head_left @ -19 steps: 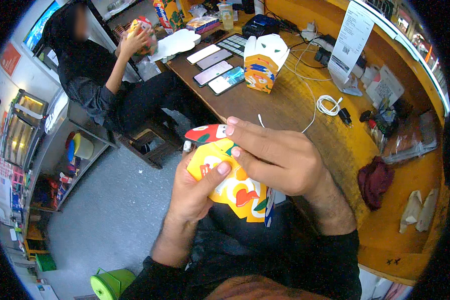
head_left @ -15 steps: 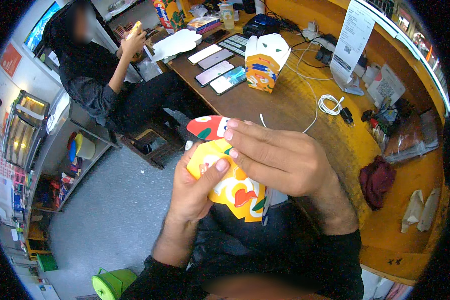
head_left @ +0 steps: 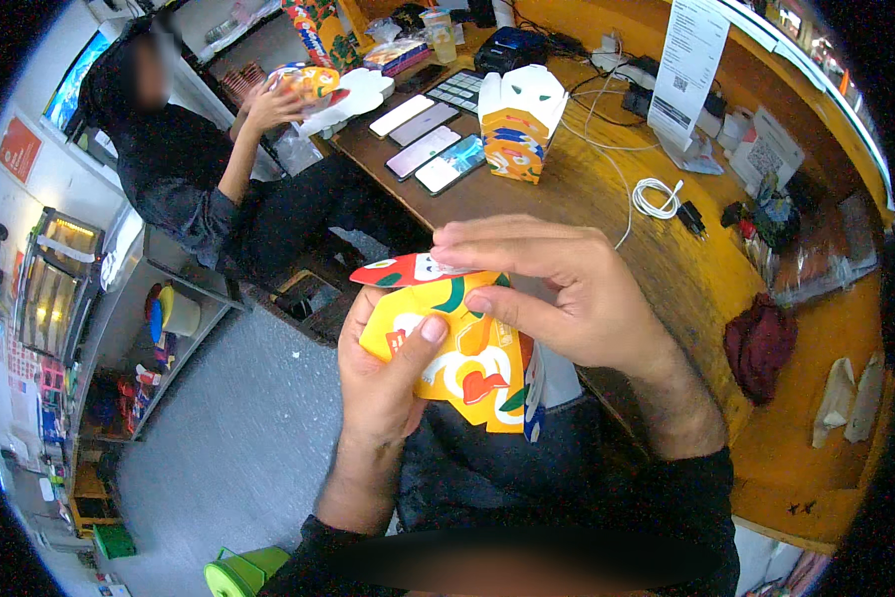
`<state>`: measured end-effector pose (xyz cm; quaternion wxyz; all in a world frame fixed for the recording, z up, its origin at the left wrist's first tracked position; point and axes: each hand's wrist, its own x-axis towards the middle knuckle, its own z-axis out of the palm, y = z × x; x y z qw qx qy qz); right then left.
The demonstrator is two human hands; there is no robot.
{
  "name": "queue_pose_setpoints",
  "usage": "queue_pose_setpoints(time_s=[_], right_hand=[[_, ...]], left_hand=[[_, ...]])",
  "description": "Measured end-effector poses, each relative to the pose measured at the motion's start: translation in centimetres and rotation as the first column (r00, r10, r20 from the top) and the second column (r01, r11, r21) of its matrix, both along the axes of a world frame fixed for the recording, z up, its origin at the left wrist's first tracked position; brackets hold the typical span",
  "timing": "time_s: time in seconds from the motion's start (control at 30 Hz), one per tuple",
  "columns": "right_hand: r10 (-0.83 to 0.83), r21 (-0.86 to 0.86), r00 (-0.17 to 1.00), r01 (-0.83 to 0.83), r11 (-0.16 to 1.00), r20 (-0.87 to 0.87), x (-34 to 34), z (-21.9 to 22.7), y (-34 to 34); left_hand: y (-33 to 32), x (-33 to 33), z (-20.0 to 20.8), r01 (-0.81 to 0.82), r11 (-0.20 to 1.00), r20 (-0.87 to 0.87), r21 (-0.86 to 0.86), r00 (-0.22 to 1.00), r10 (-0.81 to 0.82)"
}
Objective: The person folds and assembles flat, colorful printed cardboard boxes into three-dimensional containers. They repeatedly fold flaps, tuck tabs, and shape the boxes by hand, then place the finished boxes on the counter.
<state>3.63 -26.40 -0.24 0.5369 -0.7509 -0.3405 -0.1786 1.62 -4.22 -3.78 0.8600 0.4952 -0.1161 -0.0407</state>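
Note:
A yellow printed paper food box (head_left: 457, 348), partly folded, is held above my lap. My left hand (head_left: 383, 358) grips its left side, with the thumb lying across the yellow panel and the fingers behind it. At the box's upper edge, my right hand (head_left: 577, 289) has its thumb against the yellow panel and its straight fingers over a red flap (head_left: 403, 269). The far side of the box is hidden. A finished box (head_left: 515, 134) of the same print stands upright on the desk beyond, its white top flaps raised.
On the wooden desk (head_left: 567, 229) lie several phones (head_left: 449, 164), a white coiled cable (head_left: 657, 199) and a black charger (head_left: 693, 217). A dark red cloth (head_left: 758, 348) is at the right. Across the left side, a seated person (head_left: 189, 169) handles another printed box (head_left: 308, 88). A green bin (head_left: 243, 572) stands on the floor.
My right hand's thumb and fingers have spread apart, and the red flap has tipped lower toward the yellow panel. The other person has brought a printed box into clearer view.

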Motion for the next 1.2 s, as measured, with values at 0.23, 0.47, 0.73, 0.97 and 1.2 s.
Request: queue_pose_setpoints(time_s=[0.23,0.47,0.73,0.97,1.2], right_hand=[[0.034,0.007,0.999,-0.034,0.999,-0.041,-0.4,0.1,-0.5],[0.096,0.043,0.994,-0.099,0.994,0.049,-0.9,0.9,-0.8],[0.017,0.043,0.983,-0.025,0.999,0.183,-1.6,0.4,1.0],[-0.129,0.075,0.982,0.12,0.99,0.138,-0.4,-0.5,0.6],[-0.13,0.379,0.97,0.201,0.903,-0.204,0.9,-2.0,1.3]], left_hand=[[-0.1,0.0,0.0,-0.01,0.999,0.125,0.049,0.992,0.004],[0.1,-0.1,1.2,-0.108,0.976,0.375,0.189,0.927,0.03],[1.3,0.8,2.0,-0.191,0.913,0.473,0.359,0.881,-0.002],[0.9,1.6,1.3,0.144,0.987,0.103,0.072,0.983,-0.151],[-0.1,1.1,-1.4,0.205,0.962,0.033,0.178,0.976,-0.214]])
